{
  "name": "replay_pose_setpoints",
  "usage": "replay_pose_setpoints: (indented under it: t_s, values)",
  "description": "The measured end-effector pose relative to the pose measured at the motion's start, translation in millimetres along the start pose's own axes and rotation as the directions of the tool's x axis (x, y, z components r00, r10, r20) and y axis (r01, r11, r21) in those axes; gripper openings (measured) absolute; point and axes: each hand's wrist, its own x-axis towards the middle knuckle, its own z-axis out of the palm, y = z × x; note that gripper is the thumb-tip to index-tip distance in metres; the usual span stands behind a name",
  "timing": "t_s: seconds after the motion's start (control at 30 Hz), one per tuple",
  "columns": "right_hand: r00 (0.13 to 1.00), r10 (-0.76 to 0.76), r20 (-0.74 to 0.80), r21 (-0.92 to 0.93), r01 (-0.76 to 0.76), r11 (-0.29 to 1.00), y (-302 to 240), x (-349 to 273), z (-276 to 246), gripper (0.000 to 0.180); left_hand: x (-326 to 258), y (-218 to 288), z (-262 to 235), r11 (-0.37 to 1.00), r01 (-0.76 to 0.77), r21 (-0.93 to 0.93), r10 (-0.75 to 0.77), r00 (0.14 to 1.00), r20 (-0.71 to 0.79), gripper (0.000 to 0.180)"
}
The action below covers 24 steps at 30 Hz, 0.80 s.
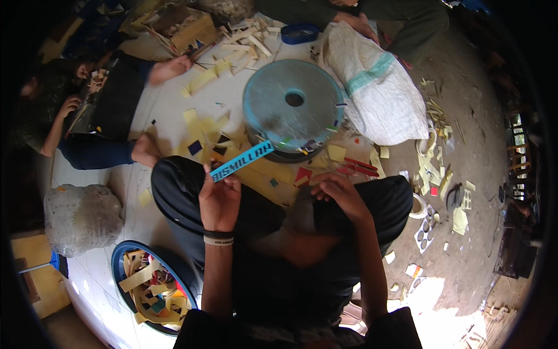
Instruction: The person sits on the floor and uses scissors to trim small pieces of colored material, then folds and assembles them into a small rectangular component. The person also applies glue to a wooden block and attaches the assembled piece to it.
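Observation:
My left hand (220, 200) is closed on one end of a bright blue strip (244, 160) with dark lettering. The strip slants up to the right, its far end by the edge of a round grey-teal stand (270, 96) with a hole in its top. Over my right knee, my right hand (340, 195) hovers with loosely bent fingers apart and nothing visible in them. Just beyond it lies a red-handled tool (361, 167), its kind hard to make out. A red square scrap (303, 176) rests near that hand. Small dark and coloured bits sit on the stand's near rim.
A blue tub (119, 262) of paper and coloured scraps stands at my lower left, below a wrapped grey bundle (83, 218). Beyond the stand lie a white woven sack (381, 87), a blue tray (299, 34) and wooden strips (250, 43). Other people sit left and ahead.

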Motion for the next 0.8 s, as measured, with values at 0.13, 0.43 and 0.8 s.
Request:
replay_pose_setpoints:
  t_s: [0.13, 0.43, 0.8]
  values:
    - [0.999, -0.035, 0.020, -0.011, 0.035, 0.999, 2, 0, 2, 0.028, 2, 75, 22, 0.967, -0.115, -0.228, 0.141, 0.985, 0.102, 0.021]
    - [0.999, -0.034, 0.035, -0.059, 0.036, 0.998, 1, -3, 9, 0.022, -47, 168, 23, 0.868, -0.449, 0.212, 0.439, 0.893, 0.096, 0.022]
    - [0.999, 0.001, 0.049, -0.110, 0.005, 0.994, 0, -4, 6, 0.021, -69, 168, -10, 0.865, -0.404, 0.300, 0.441, 0.895, -0.067, 0.028]
